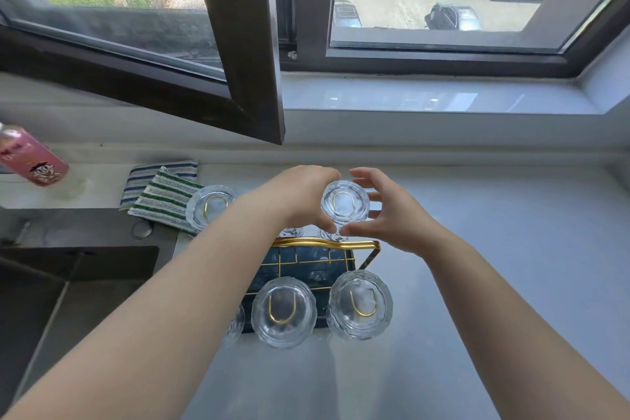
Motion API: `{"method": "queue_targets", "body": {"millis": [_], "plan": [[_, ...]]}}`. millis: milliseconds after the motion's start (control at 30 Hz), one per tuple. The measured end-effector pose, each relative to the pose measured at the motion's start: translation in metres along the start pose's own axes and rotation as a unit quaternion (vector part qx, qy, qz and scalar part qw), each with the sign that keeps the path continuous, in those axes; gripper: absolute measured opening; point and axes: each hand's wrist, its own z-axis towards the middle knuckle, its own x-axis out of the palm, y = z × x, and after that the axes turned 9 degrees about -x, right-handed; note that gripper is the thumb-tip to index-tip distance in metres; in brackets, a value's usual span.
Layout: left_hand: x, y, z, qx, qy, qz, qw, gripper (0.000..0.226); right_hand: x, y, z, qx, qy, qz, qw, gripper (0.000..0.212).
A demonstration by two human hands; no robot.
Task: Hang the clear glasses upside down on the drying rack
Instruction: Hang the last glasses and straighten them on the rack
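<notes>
A gold wire drying rack (361, 244) with a dark blue tray stands on the grey counter. Clear glasses hang upside down on its gold loops: one at the far left (211, 206), one at the near middle (283, 312), one at the near right (360, 304), and part of another (234, 324) shows under my left forearm. At the far right a glass (345, 203) sits upside down over a loop. My left hand (303, 198) grips its left side. My right hand (385, 215) curves around its right side, fingers spread and touching or nearly touching it.
A sink (68, 283) lies to the left with a round plug (141, 230) at its rim. Striped cloths (160, 198) lie behind the rack. A pink bottle (32, 160) stands far left. An open window sash (238, 61) overhangs the counter.
</notes>
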Motion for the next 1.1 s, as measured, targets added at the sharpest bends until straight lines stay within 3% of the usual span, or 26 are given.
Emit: {"method": "queue_targets", "body": {"millis": [167, 333, 467, 667, 800, 1100], "plan": [[-0.005, 0.010, -0.005, -0.006, -0.001, -0.008, 1.000, 0.094, -0.004, 0.002, 0.000, 0.016, 0.025, -0.010, 1.000, 0.088], [-0.026, 0.048, -0.021, -0.046, -0.018, -0.009, 0.999, 0.101, -0.015, 0.025, 0.010, -0.024, 0.013, -0.051, 0.998, 0.073], [-0.033, 0.070, -0.031, -0.088, -0.010, -0.010, 0.996, 0.106, 0.006, 0.052, 0.029, -0.087, 0.096, -0.159, 0.979, 0.076], [-0.022, 0.076, -0.032, -0.090, -0.022, -0.042, 0.995, 0.080, 0.039, 0.069, 0.052, -0.117, 0.180, -0.298, 0.930, 0.089], [-0.018, 0.077, -0.031, -0.077, -0.051, -0.059, 0.994, 0.067, 0.046, 0.070, 0.055, -0.108, 0.181, -0.271, 0.939, 0.084], [-0.015, 0.080, -0.032, -0.074, -0.063, -0.076, 0.992, 0.066, 0.046, 0.069, 0.054, -0.106, 0.166, -0.272, 0.942, 0.081]]}}
